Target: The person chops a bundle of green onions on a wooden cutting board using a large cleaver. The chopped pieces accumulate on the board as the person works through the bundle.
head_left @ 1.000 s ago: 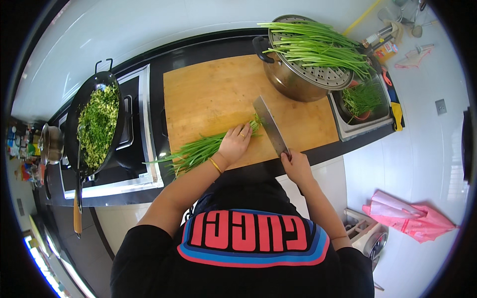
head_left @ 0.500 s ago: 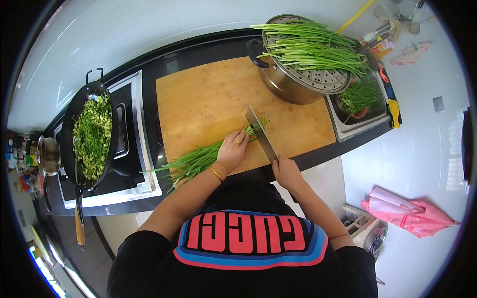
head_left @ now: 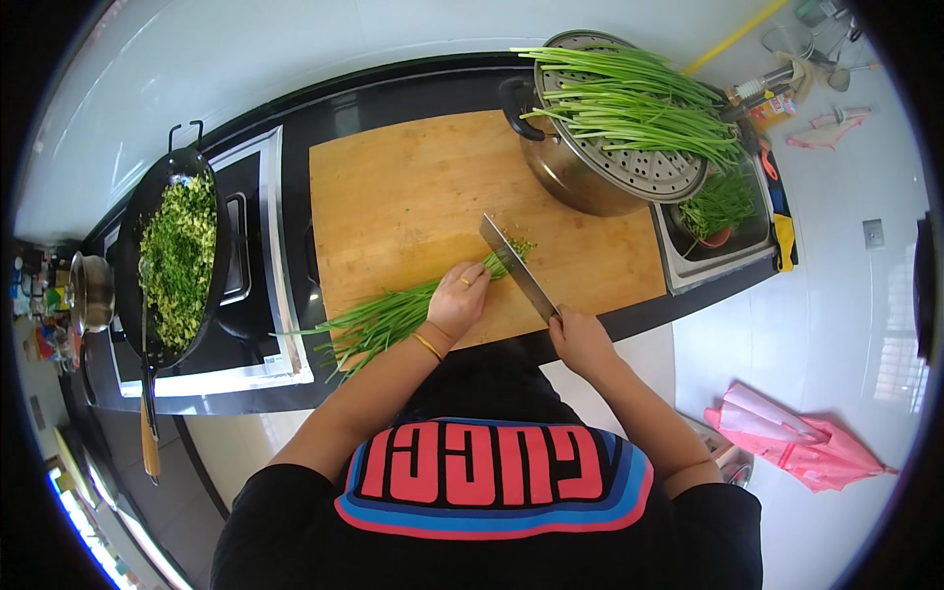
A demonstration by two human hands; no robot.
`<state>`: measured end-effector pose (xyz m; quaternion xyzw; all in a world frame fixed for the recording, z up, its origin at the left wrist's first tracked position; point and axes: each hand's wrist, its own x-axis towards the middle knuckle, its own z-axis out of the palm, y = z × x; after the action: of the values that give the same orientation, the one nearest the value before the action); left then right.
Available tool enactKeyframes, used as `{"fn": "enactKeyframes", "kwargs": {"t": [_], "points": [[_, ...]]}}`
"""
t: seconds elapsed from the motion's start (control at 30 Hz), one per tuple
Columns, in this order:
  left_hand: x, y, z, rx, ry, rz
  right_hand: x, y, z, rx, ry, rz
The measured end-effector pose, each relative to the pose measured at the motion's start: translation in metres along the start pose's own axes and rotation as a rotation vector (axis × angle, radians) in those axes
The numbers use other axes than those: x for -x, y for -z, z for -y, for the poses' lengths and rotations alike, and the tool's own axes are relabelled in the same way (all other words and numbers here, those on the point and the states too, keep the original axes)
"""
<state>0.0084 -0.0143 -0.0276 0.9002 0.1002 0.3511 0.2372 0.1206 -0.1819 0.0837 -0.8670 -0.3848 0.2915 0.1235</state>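
A bunch of green chives [head_left: 382,322] lies across the wooden cutting board [head_left: 403,202], its leafy ends reaching past the board's left front edge. My left hand [head_left: 458,300] is closed over the stem end, pressing it down. In my right hand [head_left: 582,342] is a cleaver [head_left: 523,272], its wide blade slanting over the board just right of my left fingers, at the cut end of the bunch. Small chopped chive pieces [head_left: 520,242] lie beside the blade, which partly hides them. Whether the edge touches the stems I cannot tell.
At the left, a black wok [head_left: 228,231] of chopped green and yellow food sits on the stove, next to a steel pot [head_left: 90,292]. At the back right stands a large pot [head_left: 580,182], whose steamer tray bears more chives [head_left: 639,108]. Right of it is a sink [head_left: 703,265] with greens.
My right hand has shifted slightly right with the cleaver, and the blade leans a little more. My left hand stays on the chives. The whole view has shifted slightly.
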Motion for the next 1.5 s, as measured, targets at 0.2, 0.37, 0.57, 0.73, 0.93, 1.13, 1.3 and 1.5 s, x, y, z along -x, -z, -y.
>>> {"fn": "enactKeyframes", "kwargs": {"t": [0.2, 0.37, 0.57, 0.73, 0.93, 1.13, 1.3, 1.5], "points": [[0.003, 0.000, 0.002, -0.027, -0.002, 0.030, -0.009, -0.002, -0.004, -0.004, 0.021, 0.054], [0.003, 0.001, 0.000, -0.067, -0.012, 0.037, -0.028, -0.027, 0.001, -0.012, 0.041, -0.040], [0.002, 0.000, 0.003, -0.093, -0.019, 0.047, -0.044, -0.022, -0.002, -0.092, 0.024, -0.071], [0.003, 0.001, 0.002, -0.088, -0.009, 0.052, -0.014, 0.001, 0.006, -0.012, 0.030, 0.023], [0.005, -0.001, 0.001, -0.084, -0.002, 0.067, -0.022, -0.015, 0.010, 0.027, 0.004, 0.025], [0.002, 0.001, -0.001, -0.076, -0.003, 0.055, -0.061, -0.037, 0.010, -0.021, -0.027, -0.052], [0.003, 0.000, 0.002, -0.061, 0.041, 0.075, -0.030, -0.001, 0.015, -0.040, 0.035, -0.026], [0.005, -0.001, 0.002, -0.024, 0.074, 0.072, -0.017, 0.006, 0.015, 0.035, 0.015, 0.051]]}}
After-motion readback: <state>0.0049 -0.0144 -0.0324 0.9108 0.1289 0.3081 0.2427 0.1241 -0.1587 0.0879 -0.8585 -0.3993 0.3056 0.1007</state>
